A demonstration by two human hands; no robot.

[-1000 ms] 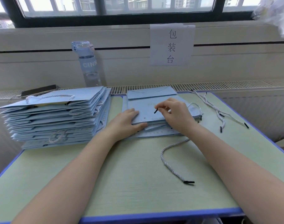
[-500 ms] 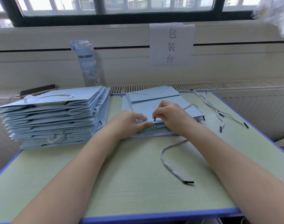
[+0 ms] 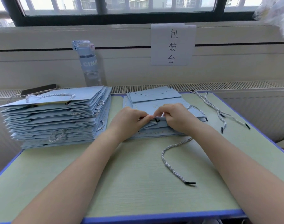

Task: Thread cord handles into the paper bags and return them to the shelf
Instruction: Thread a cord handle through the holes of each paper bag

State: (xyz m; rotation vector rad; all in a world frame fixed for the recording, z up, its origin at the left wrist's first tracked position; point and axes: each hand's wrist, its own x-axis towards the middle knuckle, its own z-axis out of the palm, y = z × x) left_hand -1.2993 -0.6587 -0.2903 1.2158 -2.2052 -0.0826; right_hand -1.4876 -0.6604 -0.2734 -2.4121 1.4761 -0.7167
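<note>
A flat light-blue paper bag lies on top of a small pile in the middle of the table. My left hand pinches the near top edge of that bag. My right hand pinches the same edge and the black tip of a white twisted cord, which trails from under my right wrist toward me across the table. The hole in the bag is hidden by my fingers.
A tall stack of finished bags with handles fills the left side. Loose cords lie at the right rear. A water bottle and a dark phone stand behind, by the radiator grille. A paper sign hangs on the wall.
My right hand has drawn the cord's black tip down to the bag's near edge. My left hand has shifted from lying flat on the bag to pinching that edge.
</note>
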